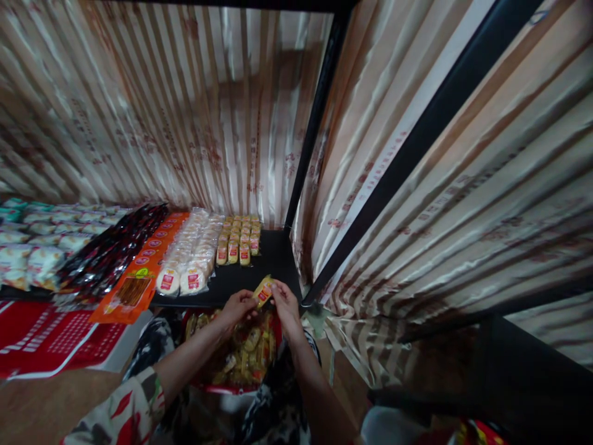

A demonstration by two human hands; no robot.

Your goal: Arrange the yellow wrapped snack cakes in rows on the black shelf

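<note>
Between my two hands is a small yellow wrapped snack pack (264,293) with a red and white label. My left hand (240,306) pinches its left end, and my right hand (285,300) grips the upper right end. Below them a red basin (236,390) full of similar yellow packs (245,357) sits between my knees. Just beyond my hands, rows of the same small packs (233,252) stand on the black shelf (273,266). Left of those lie two rows of round white wrapped cakes (193,280).
Further left on the shelf are an orange snack packet (132,290), dark shiny packets (106,253) and white packs (46,259). A red printed box (55,340) is below. Black frame posts (319,117) and striped curtains (185,111) enclose the back and right.
</note>
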